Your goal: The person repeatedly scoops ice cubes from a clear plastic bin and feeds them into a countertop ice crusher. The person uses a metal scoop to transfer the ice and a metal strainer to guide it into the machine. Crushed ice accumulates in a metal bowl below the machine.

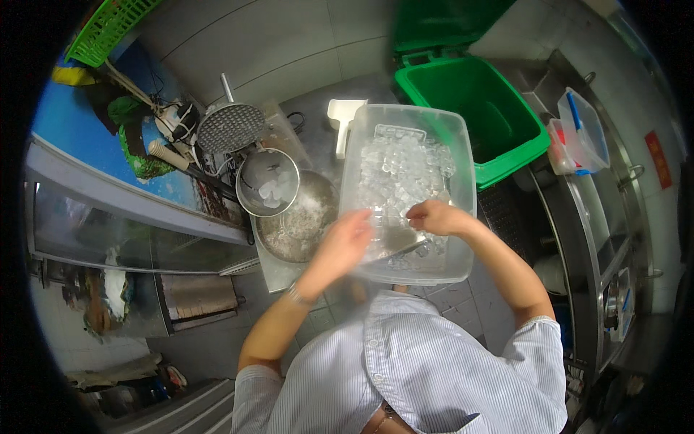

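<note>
A translucent plastic tub [470,238] in front of me holds many clear ice cubes [398,168]. Inside its near half, a shiny flat piece, seemingly metal [393,245], lies tilted, with ice beside it and beneath its edge. My left hand [352,233], blurred, is over the tub's left side, near this piece. My right hand [439,217] is over the ice to the right, its fingers bent down by the cubes and the piece's upper right edge. What either hand grips is hidden or blurred.
Left of the tub, a metal strainer [268,182] with ice overlaps a round metal pan [303,222]. A white scoop [344,122] lies behind. An open green bin [482,108] stands at back right, a steel counter [591,217] at right. A round waffle iron plate [230,129] stands raised at left.
</note>
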### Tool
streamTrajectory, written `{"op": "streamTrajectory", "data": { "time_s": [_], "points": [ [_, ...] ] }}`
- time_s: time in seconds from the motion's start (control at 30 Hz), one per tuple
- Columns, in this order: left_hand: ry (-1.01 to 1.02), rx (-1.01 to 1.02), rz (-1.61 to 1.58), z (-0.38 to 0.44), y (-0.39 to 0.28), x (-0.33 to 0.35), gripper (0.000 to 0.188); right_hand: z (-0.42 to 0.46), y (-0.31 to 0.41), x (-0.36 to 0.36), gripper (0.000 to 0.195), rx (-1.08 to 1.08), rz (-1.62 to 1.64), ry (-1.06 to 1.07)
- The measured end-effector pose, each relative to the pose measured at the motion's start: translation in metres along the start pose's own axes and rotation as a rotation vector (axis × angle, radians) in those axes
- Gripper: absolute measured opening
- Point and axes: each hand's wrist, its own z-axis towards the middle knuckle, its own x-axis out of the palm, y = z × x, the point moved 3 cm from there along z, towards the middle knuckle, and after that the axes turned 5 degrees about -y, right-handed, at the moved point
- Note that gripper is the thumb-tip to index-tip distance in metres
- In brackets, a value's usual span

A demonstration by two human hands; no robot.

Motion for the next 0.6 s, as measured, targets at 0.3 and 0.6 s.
{"op": "streamTrajectory", "data": {
  "time_s": [0.3,0.6],
  "points": [
    [0.348,-0.139,0.804,0.088,0.050,0.064,0.052,0.027,-0.028,0.017,0.063,0.307,-0.391,-0.085],
    [0.257,-0.147,0.911,0.087,0.052,0.102,0.068,0.052,-0.044,0.039,0.072,0.500,-0.198,-0.219]
  ]
}}
